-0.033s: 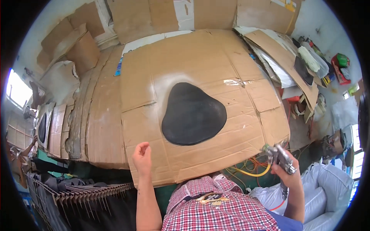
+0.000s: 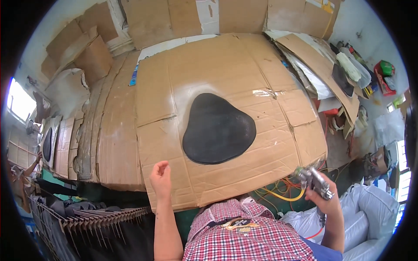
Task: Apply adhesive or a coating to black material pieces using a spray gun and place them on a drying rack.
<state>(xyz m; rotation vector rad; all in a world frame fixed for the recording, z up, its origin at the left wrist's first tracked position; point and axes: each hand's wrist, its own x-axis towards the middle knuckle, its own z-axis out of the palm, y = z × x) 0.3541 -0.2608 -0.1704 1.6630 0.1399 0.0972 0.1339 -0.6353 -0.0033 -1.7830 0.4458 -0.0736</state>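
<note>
A black rounded-triangle pad [image 2: 217, 130], like a seat cover, lies flat on a brown cardboard sheet [image 2: 209, 61] that covers the table. Pale spray haze shows on the cardboard along its left side. My right hand [image 2: 325, 201] grips a metal spray gun [image 2: 320, 185] beyond the table's near right corner, its nozzle toward the table. A red hose runs down from the gun's handle. Over the near left edge of the cardboard, my left hand [image 2: 161, 179] is raised with fingers curled together, apart from the pad. Nothing shows in it.
Yellow and orange hoses [image 2: 283, 195] tangle below the table's near right edge. White sacks [image 2: 365, 217] are piled at lower right. A rack of dark pieces [image 2: 104, 217] stands at lower left. Another person's arm [image 2: 34, 164] shows at far left. Cardboard sheets [image 2: 322, 69] lean on the right.
The spray gun's nozzle end has dipped slightly in my right hand. My left hand and the black pad have stayed in place.
</note>
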